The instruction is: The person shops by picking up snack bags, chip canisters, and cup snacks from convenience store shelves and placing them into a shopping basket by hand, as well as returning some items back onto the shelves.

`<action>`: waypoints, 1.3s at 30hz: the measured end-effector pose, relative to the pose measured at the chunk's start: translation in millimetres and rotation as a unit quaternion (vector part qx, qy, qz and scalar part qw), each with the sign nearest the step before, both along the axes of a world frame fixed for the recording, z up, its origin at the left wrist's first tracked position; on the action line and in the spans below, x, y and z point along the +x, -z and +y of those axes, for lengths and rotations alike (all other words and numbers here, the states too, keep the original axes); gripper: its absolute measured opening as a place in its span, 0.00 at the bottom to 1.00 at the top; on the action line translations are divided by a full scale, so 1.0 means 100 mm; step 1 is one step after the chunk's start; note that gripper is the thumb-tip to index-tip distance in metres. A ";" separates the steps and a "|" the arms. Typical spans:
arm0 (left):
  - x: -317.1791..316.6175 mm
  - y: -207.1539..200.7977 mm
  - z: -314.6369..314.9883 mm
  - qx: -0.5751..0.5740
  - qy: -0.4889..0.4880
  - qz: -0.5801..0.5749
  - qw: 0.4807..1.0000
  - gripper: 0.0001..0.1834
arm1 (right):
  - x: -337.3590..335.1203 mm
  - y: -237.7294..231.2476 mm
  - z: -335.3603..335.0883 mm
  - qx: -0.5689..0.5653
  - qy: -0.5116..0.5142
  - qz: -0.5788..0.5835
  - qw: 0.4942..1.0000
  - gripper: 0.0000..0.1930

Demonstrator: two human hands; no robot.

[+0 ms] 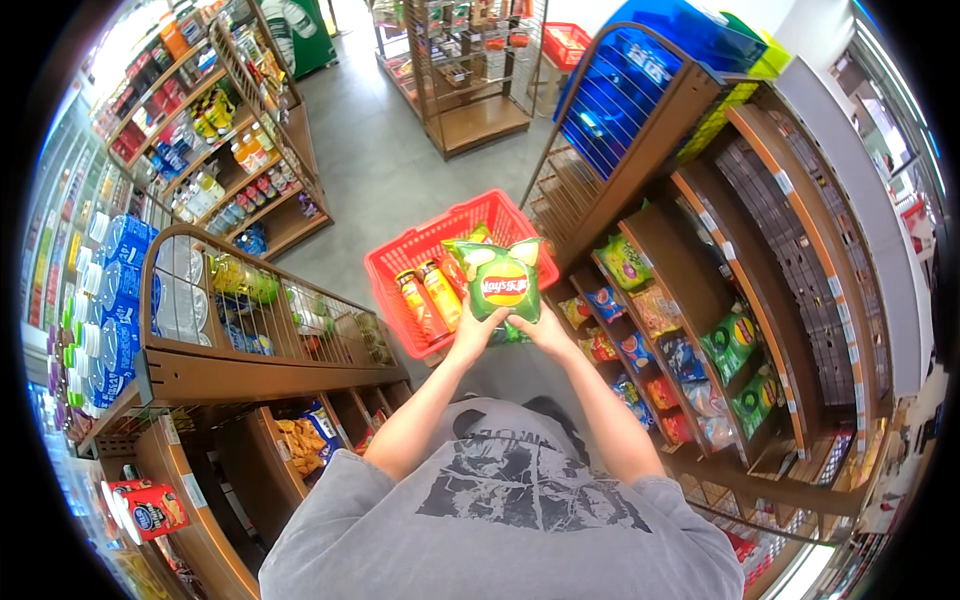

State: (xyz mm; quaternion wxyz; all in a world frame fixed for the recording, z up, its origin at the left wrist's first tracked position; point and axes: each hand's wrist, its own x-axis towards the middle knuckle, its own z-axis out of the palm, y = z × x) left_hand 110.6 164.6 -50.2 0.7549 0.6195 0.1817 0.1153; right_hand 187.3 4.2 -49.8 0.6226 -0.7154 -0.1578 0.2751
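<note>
Both my hands hold a green chip bag [505,268] upright in front of me. My left hand [478,330] grips its lower left edge, and my right hand [545,333] its lower right corner. Beneath and beyond the bag is a red plastic basket [388,268]. Inside it, left of the bag, lie two orange-and-yellow canisters [440,290] side by side. A yellow-green packet [478,236] pokes out behind the chip bag. A red packet is partly hidden by the bag. More green packaging shows under my hands, mostly covered.
On the right a brown shelf rack [690,225] holds several snack bags [680,357]. To the left, a low brown shelf [250,365] carries bottles and packets. Drink shelves [215,150] stand farther left. A display rack [480,130] rises from the grey floor [375,130] ahead; blue crates [625,95] sit far right.
</note>
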 end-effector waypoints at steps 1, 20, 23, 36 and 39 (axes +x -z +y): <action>-0.03 0.04 0.09 -0.003 -0.015 -0.003 1.000 0.34 | 0.01 -0.01 0.11 -0.020 -0.009 -0.007 1.000 0.34; -0.07 0.54 0.88 -0.068 -0.211 0.124 0.967 0.37 | 0.68 0.72 1.41 -0.042 -0.300 0.115 0.946 0.30; 0.07 0.61 1.02 -0.066 -0.197 0.156 0.966 0.37 | 0.83 1.14 1.54 -0.059 -0.300 0.136 0.942 0.34; -0.21 1.47 0.98 0.148 -0.273 0.378 0.872 0.45 | 0.69 1.26 1.62 -0.270 -0.365 0.057 0.889 0.37; 0.19 1.36 0.99 0.179 -0.200 0.347 0.899 0.38 | 0.96 1.91 1.37 -0.223 -0.244 -0.010 0.944 0.38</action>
